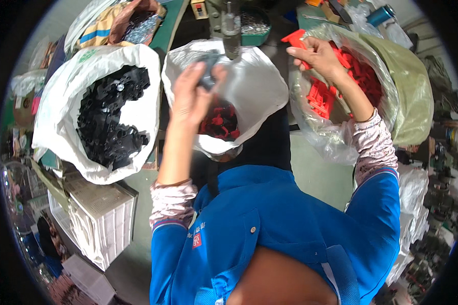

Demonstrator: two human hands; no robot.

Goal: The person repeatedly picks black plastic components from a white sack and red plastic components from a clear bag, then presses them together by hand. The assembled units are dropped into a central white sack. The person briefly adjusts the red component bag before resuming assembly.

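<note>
My right fingers pinch a red part [293, 37], thumb against fingertips with hardly any gap, up over the near-left lip of the clear bag [328, 142]; my left hand [191, 96] is a blur above the middle bag [262, 76], fingers curled round a dark part [208, 71], how tightly I cannot tell; best, I'd say, to grip the red part by its stem, broad end free, and lift it clear of the loose plastic so nothing snags; I'd mind the dark part too, since a slip drops it straight in; round the containers now: red pieces [320, 99] heap in the clear bag; black pieces [104, 112] crowd the left sack [51, 127]; red and dark ones mingle low in the middle bag; behind it a green tub [261, 39] holds small metal bits [251, 23].
</note>
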